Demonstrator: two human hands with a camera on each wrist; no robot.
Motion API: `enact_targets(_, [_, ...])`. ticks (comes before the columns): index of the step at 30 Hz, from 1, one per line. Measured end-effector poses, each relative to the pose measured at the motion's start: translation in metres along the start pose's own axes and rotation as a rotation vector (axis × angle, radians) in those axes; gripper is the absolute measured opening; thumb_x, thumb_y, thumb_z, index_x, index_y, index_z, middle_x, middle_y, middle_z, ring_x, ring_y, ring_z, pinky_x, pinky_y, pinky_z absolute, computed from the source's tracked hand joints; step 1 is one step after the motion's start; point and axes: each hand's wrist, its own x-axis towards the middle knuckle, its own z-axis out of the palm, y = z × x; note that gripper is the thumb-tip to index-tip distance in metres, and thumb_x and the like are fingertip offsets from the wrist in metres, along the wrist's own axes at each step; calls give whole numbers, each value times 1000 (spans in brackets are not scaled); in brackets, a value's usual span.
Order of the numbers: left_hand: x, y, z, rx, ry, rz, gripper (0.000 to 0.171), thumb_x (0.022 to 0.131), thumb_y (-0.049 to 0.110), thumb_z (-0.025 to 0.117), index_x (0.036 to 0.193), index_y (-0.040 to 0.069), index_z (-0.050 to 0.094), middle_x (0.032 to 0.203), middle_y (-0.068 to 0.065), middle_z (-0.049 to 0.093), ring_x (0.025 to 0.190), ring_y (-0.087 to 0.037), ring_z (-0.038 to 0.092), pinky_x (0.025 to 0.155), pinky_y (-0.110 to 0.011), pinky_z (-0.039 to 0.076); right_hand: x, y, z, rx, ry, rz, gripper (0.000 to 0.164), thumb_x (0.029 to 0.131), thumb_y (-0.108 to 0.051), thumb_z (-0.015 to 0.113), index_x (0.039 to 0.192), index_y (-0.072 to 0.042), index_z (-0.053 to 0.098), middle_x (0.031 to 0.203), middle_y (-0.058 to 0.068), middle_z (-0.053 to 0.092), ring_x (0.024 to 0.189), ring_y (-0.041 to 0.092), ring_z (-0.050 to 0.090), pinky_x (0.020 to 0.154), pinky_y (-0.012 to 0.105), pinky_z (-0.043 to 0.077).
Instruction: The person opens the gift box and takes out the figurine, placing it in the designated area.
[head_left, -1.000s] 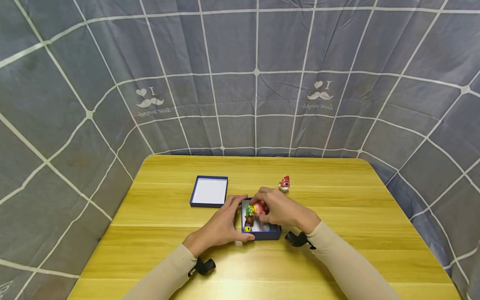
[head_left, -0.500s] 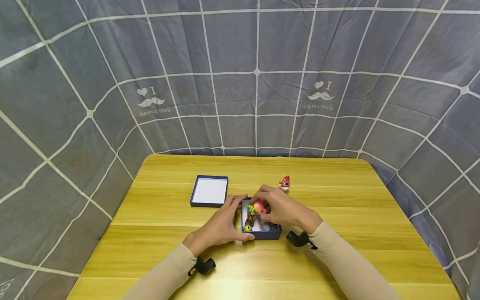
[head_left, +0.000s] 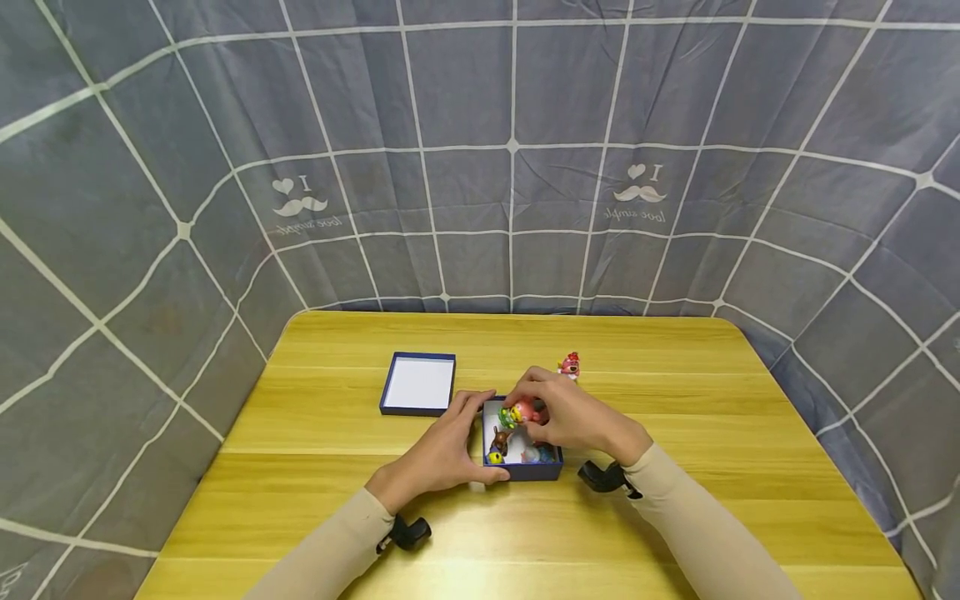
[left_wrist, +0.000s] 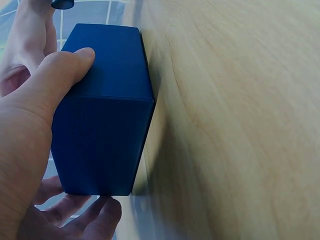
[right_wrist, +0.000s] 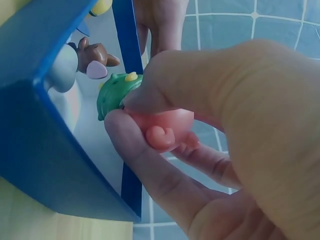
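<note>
A blue box (head_left: 534,472) with a white inside stands on the table. My left hand (head_left: 438,450) grips it from the left, thumb on the near wall and fingers round the far side. Between thumb and fingers, my right hand (head_left: 573,417) pinches a pink figurine (right_wrist: 172,122) with a green head covering, at the box's opening. Inside the box lie a brown figurine (right_wrist: 92,52), a yellow-headed figurine (head_left: 495,457) and a grey-blue figurine (right_wrist: 62,67). My right fingers cover part of the pink figurine.
A shallow blue box lid (head_left: 418,383), white inside up, lies at the back left. Behind my right hand stands another pink figurine (head_left: 570,365) with a red top. The wooden table (head_left: 360,333) ends at a grey checked curtain (head_left: 465,192).
My right hand has shifted slightly right with the pink figurine. The brown figurine in the box has changed its position a little. My left hand and the box stay put.
</note>
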Motion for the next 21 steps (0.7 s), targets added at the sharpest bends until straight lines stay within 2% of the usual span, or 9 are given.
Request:
enact_targets(9, [-1, 0, -1, 2, 0, 0, 125, 86, 58, 103, 183, 16, 36, 174, -11, 47, 147, -30, 64, 127, -56, 56, -3, 1, -6, -24, 19, -22, 37, 98, -7, 86, 133, -17, 85, 131, 3, 75, 98, 12, 62, 84, 25, 54])
enact_targets(16, [0, 2, -2, 0, 11, 18, 126, 86, 57, 103, 182, 10, 36, 172, -15, 48, 146, -31, 64, 125, -57, 58, -5, 4, -8, -3, 28, -30, 36, 98, -6, 87, 132, -18, 85, 132, 3, 76, 100, 11, 63, 85, 26, 56])
enact_targets(21, [0, 1, -1, -1, 10, 19, 126, 86, 57, 103, 182, 9, 36, 172, -15, 48, 146, -32, 64, 125, -58, 58, -5, 7, -7, -11, 55, -46, 25, 103, -15, 90, 128, -18, 86, 128, 3, 78, 95, 9, 63, 79, 27, 57])
